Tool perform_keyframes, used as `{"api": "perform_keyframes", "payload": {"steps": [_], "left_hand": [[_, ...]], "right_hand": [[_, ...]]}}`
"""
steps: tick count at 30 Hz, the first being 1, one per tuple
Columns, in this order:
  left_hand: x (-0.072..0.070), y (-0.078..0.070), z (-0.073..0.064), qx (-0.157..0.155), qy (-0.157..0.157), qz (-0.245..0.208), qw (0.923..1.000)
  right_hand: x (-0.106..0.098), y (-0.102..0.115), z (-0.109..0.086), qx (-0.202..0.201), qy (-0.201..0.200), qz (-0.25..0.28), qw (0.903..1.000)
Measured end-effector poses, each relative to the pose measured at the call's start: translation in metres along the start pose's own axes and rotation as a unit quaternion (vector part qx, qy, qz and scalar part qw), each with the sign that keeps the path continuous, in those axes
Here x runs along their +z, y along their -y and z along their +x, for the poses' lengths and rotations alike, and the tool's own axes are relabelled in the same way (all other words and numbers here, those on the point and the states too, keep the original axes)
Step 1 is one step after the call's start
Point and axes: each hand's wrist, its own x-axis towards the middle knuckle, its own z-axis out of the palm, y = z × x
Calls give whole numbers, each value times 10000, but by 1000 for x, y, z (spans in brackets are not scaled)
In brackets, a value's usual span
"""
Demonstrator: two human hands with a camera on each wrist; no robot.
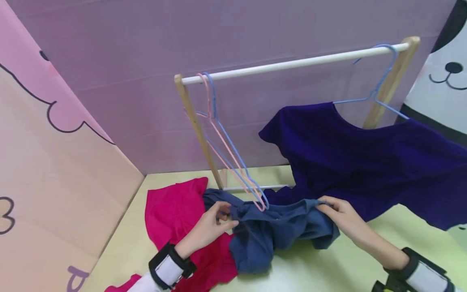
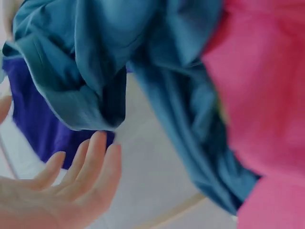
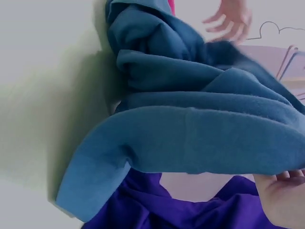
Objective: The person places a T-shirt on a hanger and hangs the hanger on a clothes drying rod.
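Observation:
A crumpled blue garment (image 1: 288, 227), perhaps a shirt, is held partly raised above the table. My right hand (image 1: 343, 217) pinches its edge at the right end; the wide hem (image 3: 190, 138) stretches across the right wrist view. At the garment's left side is my left hand (image 1: 213, 223), thumb and fingers apart with nothing gripped. Its fingertips (image 2: 99, 138) are close to the cloth's lower edge in the left wrist view; whether they touch it I cannot tell. A pink garment (image 1: 175, 207) lies crumpled beside and partly under the blue one.
A small rack with a white rail (image 1: 292, 64) stands at the back. Pink and blue hangers (image 1: 213, 113) hang at its left end, their lower ends right over the blue garment. A dark purple shirt (image 1: 339, 150) hangs on a blue hanger (image 1: 379, 87) at the right.

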Motion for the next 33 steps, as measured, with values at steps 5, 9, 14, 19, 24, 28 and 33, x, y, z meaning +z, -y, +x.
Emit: {"api": "perform_keyframes", "payload": {"steps": [5, 9, 14, 19, 24, 28, 33], "left_hand": [[9, 9, 0, -376, 717, 100, 9967], [25, 6, 11, -479, 869, 230, 9948], [47, 3, 28, -459, 481, 361, 9971], [60, 0, 41, -323, -122, -659, 9972], [56, -8, 42, -161, -565, -2391, 9692], [45, -13, 39, -430, -766, -3034, 9488], [27, -18, 32, -738, -331, -2743, 9582]], "right_hand": [[0, -3, 1, 331, 271, 324, 9986], [0, -2, -2, 348, 563, 520, 9965], [-2, -3, -6, 128, 751, 671, 9948], [-6, -7, -9, -274, 1017, 895, 9904], [-12, -11, -11, -140, 694, 912, 9933], [-25, -19, -12, 273, 197, 1120, 9931], [-40, -22, -15, 540, 115, 722, 9959]]}}
